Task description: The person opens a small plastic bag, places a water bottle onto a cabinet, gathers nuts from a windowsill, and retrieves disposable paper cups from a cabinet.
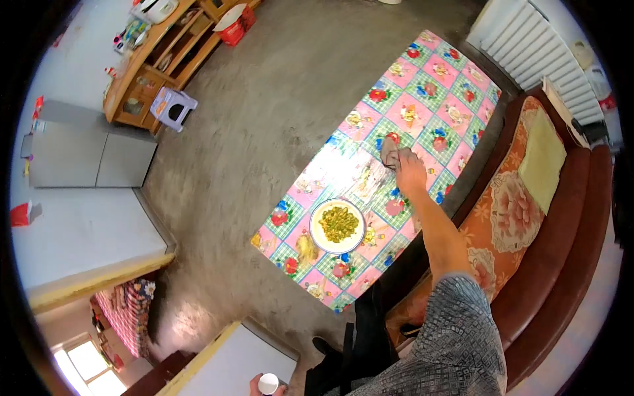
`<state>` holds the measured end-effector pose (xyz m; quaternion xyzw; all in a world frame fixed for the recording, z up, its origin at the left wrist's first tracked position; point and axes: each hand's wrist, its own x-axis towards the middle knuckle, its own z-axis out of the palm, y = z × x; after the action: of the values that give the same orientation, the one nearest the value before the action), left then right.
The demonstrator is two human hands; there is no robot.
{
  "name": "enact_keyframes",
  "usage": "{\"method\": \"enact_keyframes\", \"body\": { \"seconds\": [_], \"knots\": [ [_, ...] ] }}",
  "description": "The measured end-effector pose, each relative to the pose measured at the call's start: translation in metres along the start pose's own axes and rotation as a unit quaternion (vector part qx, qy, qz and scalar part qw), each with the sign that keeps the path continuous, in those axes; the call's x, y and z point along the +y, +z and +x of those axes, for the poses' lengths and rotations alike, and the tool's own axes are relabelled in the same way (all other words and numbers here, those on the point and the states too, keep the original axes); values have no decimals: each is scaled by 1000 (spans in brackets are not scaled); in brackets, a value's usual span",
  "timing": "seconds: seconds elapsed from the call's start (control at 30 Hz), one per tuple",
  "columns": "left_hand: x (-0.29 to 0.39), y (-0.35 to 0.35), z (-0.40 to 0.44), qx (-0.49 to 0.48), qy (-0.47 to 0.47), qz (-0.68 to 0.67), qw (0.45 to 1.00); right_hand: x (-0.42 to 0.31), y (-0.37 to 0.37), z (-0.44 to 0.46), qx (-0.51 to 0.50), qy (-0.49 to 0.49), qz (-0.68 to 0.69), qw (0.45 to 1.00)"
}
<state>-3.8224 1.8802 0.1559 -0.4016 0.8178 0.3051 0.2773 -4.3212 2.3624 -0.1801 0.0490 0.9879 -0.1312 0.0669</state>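
My right hand [411,170] reaches out over the table and is closed on a greyish-brown cloth [388,153], which lies against the patterned tablecloth [411,86]. Low in the view, at the bottom edge, my left hand [255,385] is wrapped round a white cup [269,383], its open top facing up. A white plate with a blue rim [316,242] stands on the near half of the table and bears chopped green and yellow food [339,225]. Left of the plate lies a small yellowish clump [306,249] that I cannot make out.
A brown sofa [561,218] with a floral cover runs along the table's right side. Behind it is a white radiator [535,49]. Across the concrete floor [244,132] are a small plastic stool [173,107], a wooden cabinet [142,82], a red bag [234,26] and a fridge [86,155].
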Motion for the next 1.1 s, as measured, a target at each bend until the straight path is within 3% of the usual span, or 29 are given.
{"method": "enact_keyframes", "body": {
  "seconds": [0.03,0.13,0.2,0.23,0.27,0.3,0.33,0.37,0.4,0.47,0.53,0.6,0.67,0.7,0.73,0.8,0.87,0.93,1.0,1.07,1.1],
  "knots": [
    [-2,3,-3,-3,0,-17,1000,11,26,-17,54,-18,-2,998],
    [-18,14,-11,40,9,-79,996,2,24,-75,-5,53,126,991],
    [-27,15,-21,64,26,-45,997,0,10,-123,-56,18,218,974],
    [-19,10,-29,103,2,-74,992,-57,-64,-134,-236,203,281,908],
    [-11,0,-36,88,-19,-87,992,-27,-24,-156,-249,168,152,941],
    [-9,-10,-47,72,-39,-102,991,19,34,-191,-131,78,170,974],
    [-22,-13,-55,82,-41,-129,987,-28,-22,-218,-159,44,319,933],
    [-37,-13,-63,88,-70,-135,984,64,85,-232,-190,71,349,915],
    [-52,-13,-73,91,-98,-144,981,32,44,-249,-227,20,270,935],
    [-86,-15,-98,117,-81,-221,965,-8,33,-293,-200,-25,336,920],
    [-133,-17,-124,160,-70,-264,948,-6,76,-314,-290,5,335,896],
    [-183,-15,-150,151,-97,-324,929,-89,26,-353,-384,87,396,830],
    [-256,8,-167,231,-72,-374,895,-135,33,-389,-372,-134,246,885],
    [-290,17,-175,241,-56,-408,879,-225,-45,-442,-388,-173,230,876],
    [-323,30,-188,251,-45,-442,860,-255,-40,-467,-365,-301,243,847],
    [-382,45,-210,312,-58,-470,824,-368,-111,-558,-515,-255,299,762],
    [-422,55,-245,321,-90,-470,817,-416,-86,-597,-580,-265,257,726],
    [-458,60,-276,348,-118,-502,783,-466,-74,-639,-664,-348,201,631],
    [-482,68,-304,413,-142,-506,744,-530,-106,-728,-626,-548,170,528],
    [-498,69,-336,434,-181,-538,699,-565,-89,-781,-683,-594,125,406],
    [-500,71,-353,451,-233,-541,670,-577,-75,-812,-689,-580,87,425]
  ]
}}
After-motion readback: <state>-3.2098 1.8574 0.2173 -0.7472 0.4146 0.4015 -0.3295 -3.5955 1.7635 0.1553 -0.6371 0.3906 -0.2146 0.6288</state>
